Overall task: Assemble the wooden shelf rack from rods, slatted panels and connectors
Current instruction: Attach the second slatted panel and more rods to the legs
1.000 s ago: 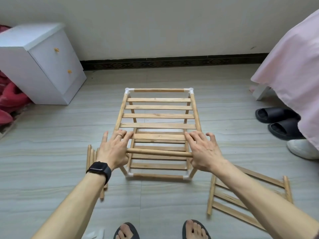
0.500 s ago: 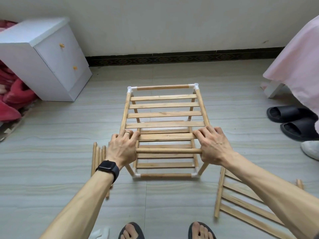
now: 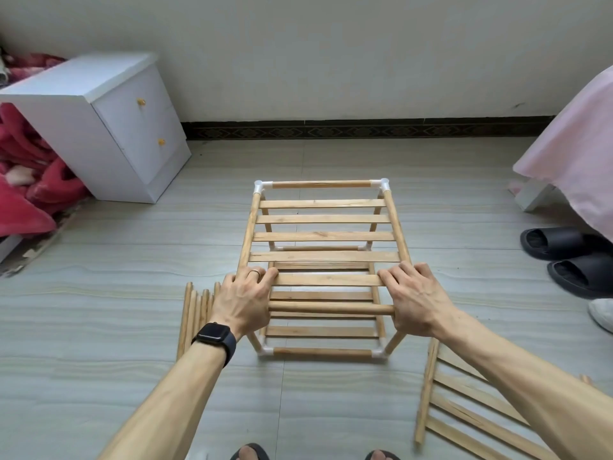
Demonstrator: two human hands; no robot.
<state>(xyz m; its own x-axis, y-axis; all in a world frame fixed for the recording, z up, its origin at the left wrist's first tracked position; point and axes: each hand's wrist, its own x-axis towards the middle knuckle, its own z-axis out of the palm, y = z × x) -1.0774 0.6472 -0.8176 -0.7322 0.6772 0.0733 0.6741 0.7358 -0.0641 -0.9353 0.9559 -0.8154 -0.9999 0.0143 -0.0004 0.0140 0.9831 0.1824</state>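
Shelf rack (image 3: 323,237) stands on the floor (image 3: 99,327) between spare rods (image 3: 195,310) and a loose slatted panel (image 3: 464,410). Left hand (image 3: 243,302) and right hand (image 3: 418,302) each clasp a near top corner, fingers (image 3: 265,277) curled over a slat (image 3: 328,279), probably seating rods into connectors (image 3: 384,184).

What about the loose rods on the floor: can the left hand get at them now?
Probably yes: the loose rods lie uncovered just beside the left hand, nothing between them, though it grips the rack.
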